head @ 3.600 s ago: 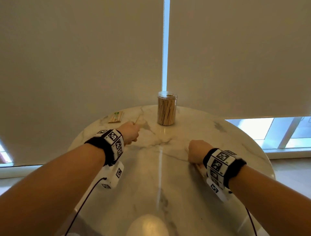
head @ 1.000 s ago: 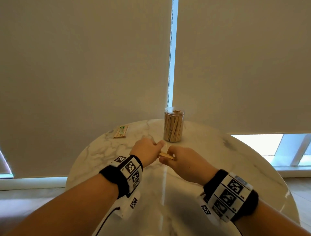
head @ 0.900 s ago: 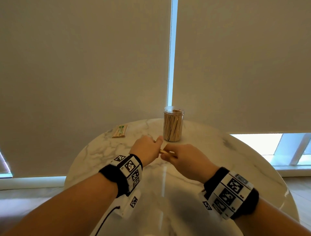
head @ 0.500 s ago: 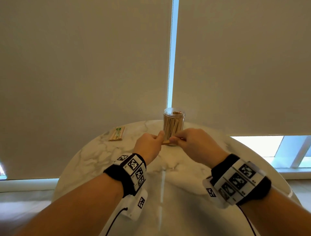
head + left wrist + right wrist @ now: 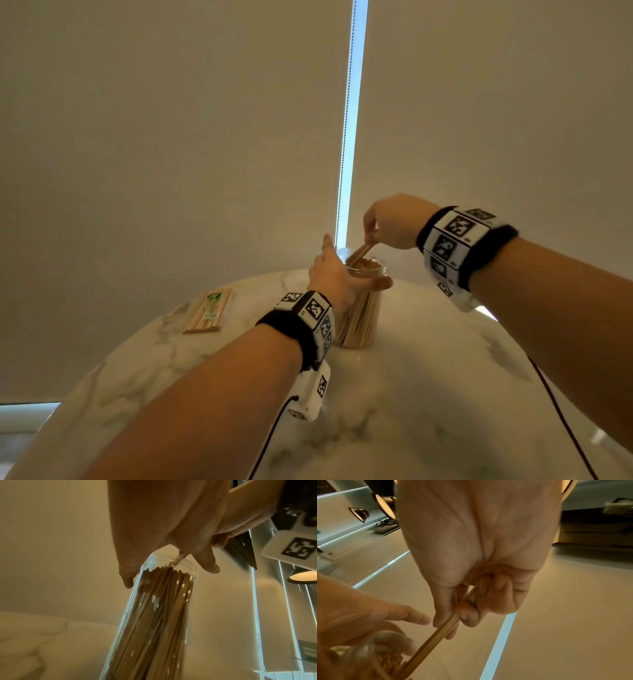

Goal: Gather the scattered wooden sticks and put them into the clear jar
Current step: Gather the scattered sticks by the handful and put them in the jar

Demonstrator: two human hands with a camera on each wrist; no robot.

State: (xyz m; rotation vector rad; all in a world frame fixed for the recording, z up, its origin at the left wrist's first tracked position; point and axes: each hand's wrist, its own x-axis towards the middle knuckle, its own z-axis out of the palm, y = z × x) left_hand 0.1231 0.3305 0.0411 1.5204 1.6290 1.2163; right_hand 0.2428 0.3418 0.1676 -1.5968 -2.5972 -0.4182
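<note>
Your right hand (image 5: 394,219) pinches sticks (image 5: 359,253) tilted into the clear jar (image 5: 359,318); your left hand (image 5: 337,277), fingers spread, cups its rim

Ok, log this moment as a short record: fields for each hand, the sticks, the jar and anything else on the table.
left hand: open, fingers straight beside the jar's mouth
right hand: above the jar, pinching sticks
held sticks: slanted, lower ends at the jar's mouth
clear jar: upright, nearly full of sticks, no lid on
table: round, marble
packet of sticks: flat on the table, left of the jar
</note>
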